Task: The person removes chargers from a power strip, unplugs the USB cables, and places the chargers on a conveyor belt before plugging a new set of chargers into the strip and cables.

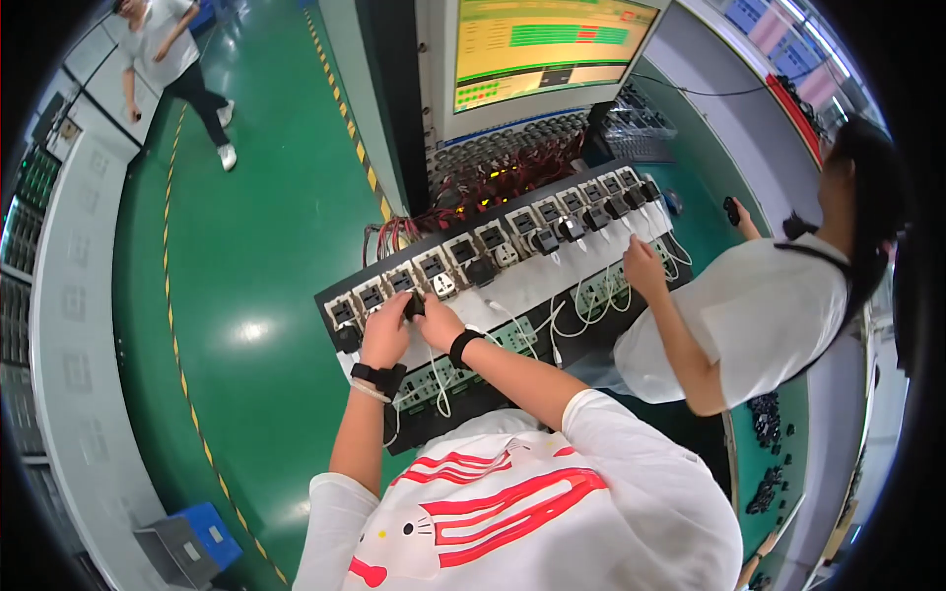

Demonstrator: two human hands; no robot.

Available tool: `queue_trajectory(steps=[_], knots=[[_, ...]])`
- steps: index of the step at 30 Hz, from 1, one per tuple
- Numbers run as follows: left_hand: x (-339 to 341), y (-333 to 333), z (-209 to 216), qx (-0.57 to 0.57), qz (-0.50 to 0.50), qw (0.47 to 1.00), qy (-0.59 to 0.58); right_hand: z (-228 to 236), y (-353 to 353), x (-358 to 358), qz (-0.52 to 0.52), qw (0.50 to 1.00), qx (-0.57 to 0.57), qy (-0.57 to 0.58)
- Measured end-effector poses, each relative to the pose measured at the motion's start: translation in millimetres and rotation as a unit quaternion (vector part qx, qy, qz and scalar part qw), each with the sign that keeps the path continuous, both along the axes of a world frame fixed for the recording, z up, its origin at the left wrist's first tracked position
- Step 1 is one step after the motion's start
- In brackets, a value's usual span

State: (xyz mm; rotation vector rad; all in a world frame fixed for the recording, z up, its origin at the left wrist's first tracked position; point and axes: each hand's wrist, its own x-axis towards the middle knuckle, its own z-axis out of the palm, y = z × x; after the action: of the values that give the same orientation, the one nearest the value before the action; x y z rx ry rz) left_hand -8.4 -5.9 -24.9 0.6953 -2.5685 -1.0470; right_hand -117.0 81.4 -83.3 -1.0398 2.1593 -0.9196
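Note:
Over the left half of a long rack of sockets (463, 252), my left hand (385, 333) and my right hand (439, 323) come together at a small black power adapter (414, 306). Fingers of both hands are closed around it from either side. Its prongs are hidden. A black band circles each of my wrists. Beside my right hand, a white socket adapter (442, 286) sits in the row. A black adapter (480, 270) is plugged in farther right, and another (347, 339) sits at the left end. White cables (440, 389) hang below my right hand.
A co-worker (749, 320) stands close on my right, one hand at the rack's right-hand plugs and white cables. Behind the rack are red wires (503, 187) and a lit monitor (547, 49). Another person (168, 54) walks at far left. A grey-blue bin (189, 545) stands on the floor.

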Motion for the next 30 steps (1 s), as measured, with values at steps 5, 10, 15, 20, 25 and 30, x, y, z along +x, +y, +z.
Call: queue_trajectory(steps=[5, 10, 15, 20, 25, 30], knots=[[3.5, -11.5, 7.0, 0.028, 0.005, 0.995, 0.096, 18.0, -3.9, 5.0, -0.046, 0.950, -0.052, -0.305], [19.8, -0.7, 89.4, 0.074, -0.094, 0.991, 0.052, 83.0, 44.9, -3.6, 0.076, 0.844, -0.085, -0.525], [18.7, 43.3, 133.3, 0.016, -0.238, 0.965, -0.110, 108.4, 93.7, -2.2, 0.232, 0.960, -0.092, -0.130], [12.6, 63.8, 133.6, -0.057, -0.244, 0.953, -0.168, 138.6, 115.1, 3.1, 0.234, 0.968, 0.023, -0.089], [3.0, 76.4, 141.2, -0.152, -0.247, 0.942, -0.171, 132.7, 124.3, 5.2, 0.211, 0.961, -0.069, -0.165], [7.4, 78.8, 181.3, -0.139, -0.286, 0.916, -0.245, 152.4, 126.4, 5.8, 0.299, 0.913, -0.126, -0.249]])
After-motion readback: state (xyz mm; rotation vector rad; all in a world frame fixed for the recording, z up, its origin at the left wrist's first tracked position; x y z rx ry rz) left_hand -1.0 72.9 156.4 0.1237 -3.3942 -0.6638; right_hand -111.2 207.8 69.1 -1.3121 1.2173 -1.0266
